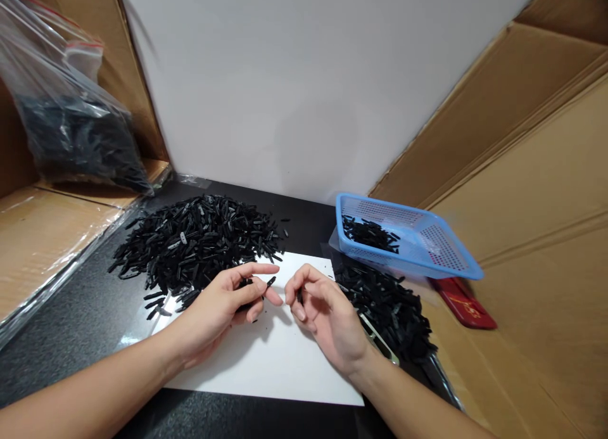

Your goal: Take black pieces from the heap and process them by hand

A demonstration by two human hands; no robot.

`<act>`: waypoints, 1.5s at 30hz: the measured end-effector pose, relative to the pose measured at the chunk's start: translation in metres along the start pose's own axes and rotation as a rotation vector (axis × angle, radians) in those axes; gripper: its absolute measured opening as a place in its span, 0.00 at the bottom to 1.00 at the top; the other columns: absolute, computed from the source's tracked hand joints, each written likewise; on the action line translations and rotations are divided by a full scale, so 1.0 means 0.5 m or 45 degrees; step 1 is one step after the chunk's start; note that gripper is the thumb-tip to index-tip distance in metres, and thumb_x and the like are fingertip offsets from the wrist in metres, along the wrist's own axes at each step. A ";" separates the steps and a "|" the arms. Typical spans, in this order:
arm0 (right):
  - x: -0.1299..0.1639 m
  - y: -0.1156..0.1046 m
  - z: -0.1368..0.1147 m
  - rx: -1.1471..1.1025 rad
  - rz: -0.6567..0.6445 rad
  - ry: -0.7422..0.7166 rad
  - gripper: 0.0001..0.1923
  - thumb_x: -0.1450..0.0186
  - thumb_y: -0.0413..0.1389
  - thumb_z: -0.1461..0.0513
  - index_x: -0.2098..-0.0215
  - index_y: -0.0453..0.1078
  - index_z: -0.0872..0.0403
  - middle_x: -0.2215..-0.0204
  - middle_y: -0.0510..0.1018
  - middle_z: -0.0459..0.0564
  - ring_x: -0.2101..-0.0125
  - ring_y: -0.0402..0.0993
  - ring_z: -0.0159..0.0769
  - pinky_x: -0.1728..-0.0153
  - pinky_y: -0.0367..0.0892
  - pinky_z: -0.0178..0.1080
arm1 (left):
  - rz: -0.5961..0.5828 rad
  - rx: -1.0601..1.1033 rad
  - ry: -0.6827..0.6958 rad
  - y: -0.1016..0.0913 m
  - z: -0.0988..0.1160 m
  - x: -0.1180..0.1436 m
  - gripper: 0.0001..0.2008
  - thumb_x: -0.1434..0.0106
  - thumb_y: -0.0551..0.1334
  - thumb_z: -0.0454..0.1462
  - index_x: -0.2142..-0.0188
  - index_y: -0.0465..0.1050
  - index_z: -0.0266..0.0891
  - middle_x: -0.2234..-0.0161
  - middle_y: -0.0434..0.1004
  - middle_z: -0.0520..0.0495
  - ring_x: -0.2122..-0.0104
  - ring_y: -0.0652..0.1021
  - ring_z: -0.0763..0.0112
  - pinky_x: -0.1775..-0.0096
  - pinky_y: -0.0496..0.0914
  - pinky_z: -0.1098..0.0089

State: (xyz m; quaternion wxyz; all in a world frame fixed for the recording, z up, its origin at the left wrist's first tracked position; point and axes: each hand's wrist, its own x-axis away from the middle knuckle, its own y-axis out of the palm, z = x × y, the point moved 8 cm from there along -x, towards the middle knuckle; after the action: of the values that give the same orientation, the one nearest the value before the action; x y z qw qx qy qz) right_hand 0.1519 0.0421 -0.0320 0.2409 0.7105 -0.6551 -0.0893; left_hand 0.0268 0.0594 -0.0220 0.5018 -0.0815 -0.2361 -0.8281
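Observation:
My left hand (237,299) is over a white sheet (266,363), its thumb and fingers pinching a small, flat black piece (271,280). More black pieces show in its palm, partly hidden by the thumb. Close on the right, my right hand (323,312) is curled, with a dark piece (299,294) between its thumb and fingers. The two hands are apart by a small gap. A large heap of long, thin black pieces (204,230) lies behind and left of my left hand. Another heap of black pieces (389,309) lies beside my right hand.
A blue perforated basket (451,255) with some black pieces stands at the right, over the second heap's far edge. A red object (468,306) lies under its corner. A plastic bag of dark material (80,135) stands on cardboard at the left. A metal-edged tool (380,341) shows beside my right wrist.

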 end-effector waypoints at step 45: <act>-0.005 -0.013 -0.001 0.169 0.115 -0.056 0.11 0.47 0.66 0.58 0.67 0.80 0.56 0.88 0.56 0.35 0.84 0.40 0.23 0.82 0.35 0.34 | 0.063 0.061 0.081 -0.012 0.007 0.004 0.09 0.44 0.70 0.39 0.67 0.74 0.39 0.81 0.65 0.59 0.79 0.62 0.79 0.74 0.55 0.77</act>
State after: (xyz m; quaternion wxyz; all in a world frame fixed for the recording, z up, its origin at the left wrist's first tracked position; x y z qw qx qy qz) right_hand 0.1573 0.0447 -0.0352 0.1827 0.6925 -0.6961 -0.0503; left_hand 0.0200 0.0617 -0.0201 0.5311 -0.0490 -0.2378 -0.8118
